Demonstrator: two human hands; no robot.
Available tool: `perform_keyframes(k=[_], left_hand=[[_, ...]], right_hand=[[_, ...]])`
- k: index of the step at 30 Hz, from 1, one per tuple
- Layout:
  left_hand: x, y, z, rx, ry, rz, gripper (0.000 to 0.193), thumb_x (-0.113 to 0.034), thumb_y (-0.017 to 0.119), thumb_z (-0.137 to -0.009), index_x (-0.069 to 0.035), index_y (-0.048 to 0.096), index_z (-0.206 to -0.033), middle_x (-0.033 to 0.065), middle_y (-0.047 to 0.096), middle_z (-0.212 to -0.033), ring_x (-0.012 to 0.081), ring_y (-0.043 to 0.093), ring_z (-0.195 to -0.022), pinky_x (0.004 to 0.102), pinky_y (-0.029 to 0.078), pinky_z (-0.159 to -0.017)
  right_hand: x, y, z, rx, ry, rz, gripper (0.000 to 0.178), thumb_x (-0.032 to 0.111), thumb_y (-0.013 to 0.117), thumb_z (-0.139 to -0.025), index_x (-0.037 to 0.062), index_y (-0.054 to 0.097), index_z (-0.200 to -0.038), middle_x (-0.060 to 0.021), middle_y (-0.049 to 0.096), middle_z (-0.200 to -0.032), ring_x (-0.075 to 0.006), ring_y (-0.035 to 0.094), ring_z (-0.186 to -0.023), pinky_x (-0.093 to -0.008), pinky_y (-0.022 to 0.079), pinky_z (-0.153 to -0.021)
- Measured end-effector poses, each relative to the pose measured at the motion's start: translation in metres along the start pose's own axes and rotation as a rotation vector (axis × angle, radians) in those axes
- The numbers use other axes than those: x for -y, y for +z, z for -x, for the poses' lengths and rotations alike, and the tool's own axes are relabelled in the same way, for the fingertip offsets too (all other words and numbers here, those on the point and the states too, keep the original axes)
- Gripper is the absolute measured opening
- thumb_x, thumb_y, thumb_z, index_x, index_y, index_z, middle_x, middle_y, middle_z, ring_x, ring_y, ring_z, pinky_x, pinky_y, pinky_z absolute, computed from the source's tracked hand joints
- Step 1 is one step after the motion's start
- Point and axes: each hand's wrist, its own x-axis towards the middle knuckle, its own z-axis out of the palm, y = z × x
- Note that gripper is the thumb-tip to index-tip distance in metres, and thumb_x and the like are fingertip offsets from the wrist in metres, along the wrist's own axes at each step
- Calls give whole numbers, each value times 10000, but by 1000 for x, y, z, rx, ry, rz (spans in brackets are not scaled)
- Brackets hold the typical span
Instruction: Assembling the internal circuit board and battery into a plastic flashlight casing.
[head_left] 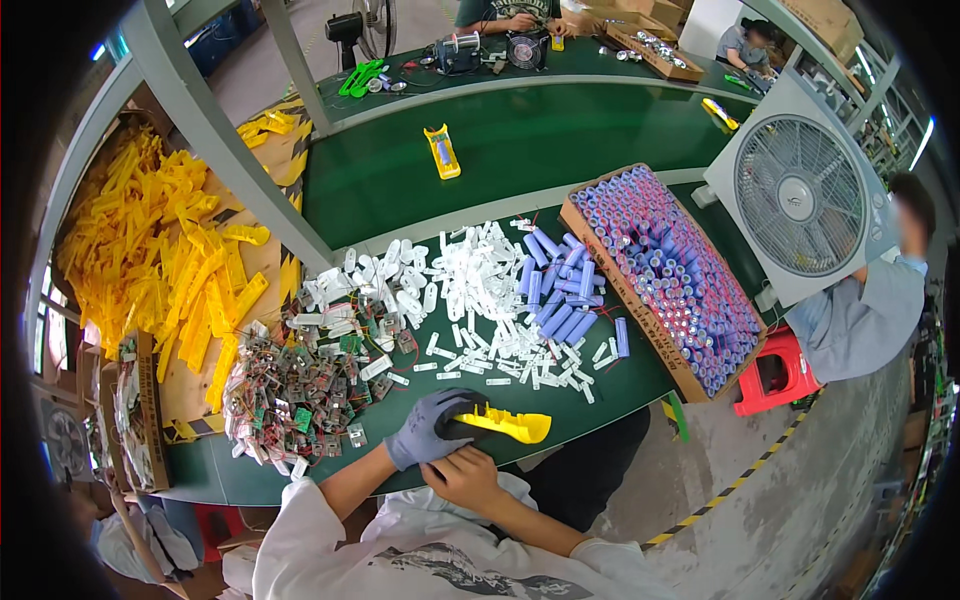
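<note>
My left hand [432, 428], in a grey work glove, is closed around one end of a yellow plastic shell [517, 427] above the near edge of the green bench. The shell's free end points right, and small upright ribs show along its top. Bare and with fingers curled, my right hand [466, 480] sits just below the glove, close against it. Whatever those fingers hold is hidden. Beyond the hands lie small white plastic strips [470, 350] and a heap of white oval covers [478, 270]. Wired circuit boards [300, 395] are piled to the left.
Purple cylindrical battery cells [570, 285] lie loose beside a cardboard box [655, 335] packed with more. Yellow shells [150, 250] fill the far left. On the green conveyor belt [360, 180] rests another yellow shell [441, 152]. A box fan [797, 190] stands right; co-workers sit around.
</note>
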Motion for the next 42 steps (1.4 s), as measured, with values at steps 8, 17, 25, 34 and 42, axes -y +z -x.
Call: perform_keyframes(k=[8,17,25,34,42], left_hand=[[8,6,9,-74,-137,106,359,-122,766,-675,-15,595,-972,160,644,-1027,330,626,-887,359,501,-792],[14,7,9,-97,-75,149,428,-62,661,-733,19,548,-1138,194,608,-1098,371,602,-974,373,482,-848],[23,18,18,-272,-177,235,379,-25,679,-783,25,558,-1138,185,630,-1084,310,628,-938,348,482,-839],[8,8,14,-451,-179,78,346,-67,760,-697,-44,646,-1022,150,637,-1097,319,628,-941,349,502,-810],[-5,31,37,-313,16,-127,556,-58,788,-651,-99,571,-1161,154,547,-1228,319,562,-1099,388,478,-899]], right_hand=[[-2,2,0,26,19,-21,108,164,715,-724,99,630,-739,-43,576,-642,-210,585,-581,-314,486,-579],[-1,4,-1,-15,9,38,110,155,720,-688,108,621,-701,-27,562,-620,-197,555,-543,-302,448,-525],[4,6,-5,-24,-3,78,120,145,703,-685,108,590,-668,-27,518,-583,-196,514,-515,-297,397,-492],[2,-6,-6,-283,473,-507,173,-23,643,-763,34,614,-924,-79,600,-912,-168,590,-776,-277,472,-681],[3,0,-10,-583,663,-801,491,21,575,-882,-56,403,-1336,-121,540,-1220,-146,555,-1035,-275,463,-853]])
